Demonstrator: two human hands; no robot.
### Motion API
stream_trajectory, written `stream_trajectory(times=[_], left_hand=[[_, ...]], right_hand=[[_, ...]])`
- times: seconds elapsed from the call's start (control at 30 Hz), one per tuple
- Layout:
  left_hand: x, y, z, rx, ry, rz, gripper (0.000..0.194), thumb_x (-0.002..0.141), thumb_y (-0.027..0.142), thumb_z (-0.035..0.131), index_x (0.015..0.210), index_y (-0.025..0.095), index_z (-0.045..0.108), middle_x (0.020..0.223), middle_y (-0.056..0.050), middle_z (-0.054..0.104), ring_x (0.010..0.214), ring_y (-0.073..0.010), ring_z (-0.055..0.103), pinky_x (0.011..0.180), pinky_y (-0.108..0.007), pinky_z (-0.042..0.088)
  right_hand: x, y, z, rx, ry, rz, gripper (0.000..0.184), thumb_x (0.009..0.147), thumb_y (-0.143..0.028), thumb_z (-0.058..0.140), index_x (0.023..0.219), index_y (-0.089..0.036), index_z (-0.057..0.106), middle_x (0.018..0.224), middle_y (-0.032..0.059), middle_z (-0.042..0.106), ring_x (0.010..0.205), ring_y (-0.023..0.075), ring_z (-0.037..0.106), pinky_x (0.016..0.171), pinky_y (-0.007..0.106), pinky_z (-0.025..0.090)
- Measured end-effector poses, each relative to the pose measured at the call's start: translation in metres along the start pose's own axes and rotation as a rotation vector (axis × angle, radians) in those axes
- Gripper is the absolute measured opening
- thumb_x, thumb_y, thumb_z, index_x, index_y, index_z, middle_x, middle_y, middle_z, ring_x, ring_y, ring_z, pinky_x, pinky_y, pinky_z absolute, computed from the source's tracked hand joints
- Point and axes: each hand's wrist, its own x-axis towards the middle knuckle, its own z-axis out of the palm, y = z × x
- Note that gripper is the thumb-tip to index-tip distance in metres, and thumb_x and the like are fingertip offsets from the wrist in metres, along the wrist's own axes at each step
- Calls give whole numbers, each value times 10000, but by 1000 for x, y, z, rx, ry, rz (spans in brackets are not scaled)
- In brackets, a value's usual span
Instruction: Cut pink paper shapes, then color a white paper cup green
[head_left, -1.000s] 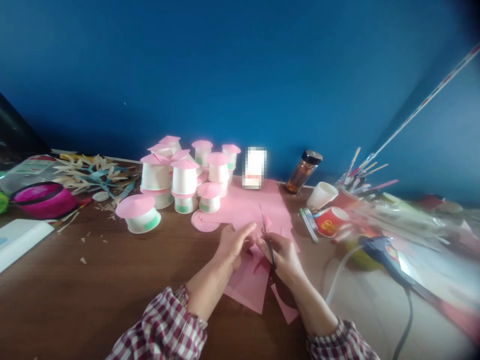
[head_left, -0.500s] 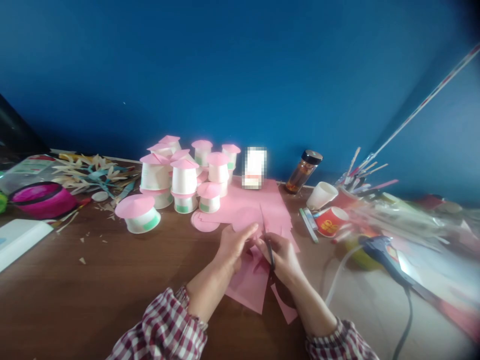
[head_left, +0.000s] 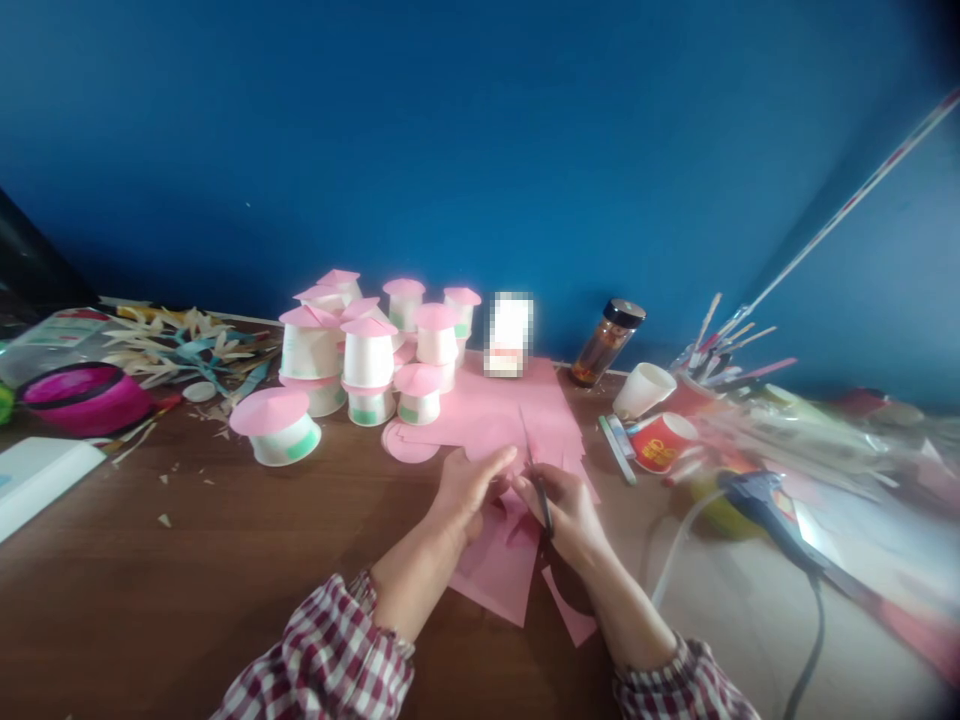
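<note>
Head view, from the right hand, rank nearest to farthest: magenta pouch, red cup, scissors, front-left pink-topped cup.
From the right hand:
1. Scissors: held in that hand.
2. Red cup: just off to its right, a little farther back.
3. Pink-topped cup: to the left, at the front of the cup group.
4. Magenta pouch: far left.

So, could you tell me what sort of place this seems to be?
Probably a craft corner, at home or in a small workshop: scissors in the right hand, cups with pink paper tops, and a glue gun on the right.
</note>
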Motion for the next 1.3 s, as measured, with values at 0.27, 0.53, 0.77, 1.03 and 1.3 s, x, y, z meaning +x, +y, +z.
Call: stream_trajectory(times=[0.27, 0.53, 0.77, 1.03, 1.3], left_hand=[[4, -3, -3, -2, 26, -15, 445, 535, 270, 835, 782, 158, 482, 579, 12, 565, 499, -128, 559, 488, -277, 482], [7, -6, -4, -11, 58, -6, 463, 550, 314, 835, 797, 157, 476, 614, -7, 580, 526, -144, 594, 496, -283, 516], [6, -7, -4, 8, 45, 28, 418, 544, 286, 825, 776, 138, 512, 572, -7, 583, 478, -167, 590, 460, -308, 502], [-5, 3, 4, 42, 12, 17, 304, 548, 233, 789, 638, 139, 515, 492, -5, 555, 434, -166, 564, 411, -281, 450], [-5, 6, 6, 29, 88, -2, 317, 537, 199, 791, 676, 138, 512, 525, -9, 582, 477, -157, 578, 485, -298, 495]], right_hand=[[0, 0, 0, -46, 10, -9, 294, 789, -393, 640, 641, -154, 553, 520, -49, 393, 494, 91, 359, 435, 203, 259], [0, 3, 1, -39, 1, 1, 297, 795, -407, 641, 672, -145, 571, 555, -23, 479, 510, 105, 429, 445, 200, 312], [0, 5, 3, 1, -12, 15, 313, 773, -428, 668, 681, -145, 572, 560, -16, 511, 503, 112, 462, 441, 199, 337], [1, 7, 1, -8, -15, -8, 269, 806, -398, 643, 732, -144, 593, 604, 0, 559, 548, 127, 512, 482, 203, 374], [1, 6, 1, -3, -26, -14, 265, 815, -384, 633, 722, -139, 591, 624, -4, 550, 568, 117, 493, 510, 200, 376]])
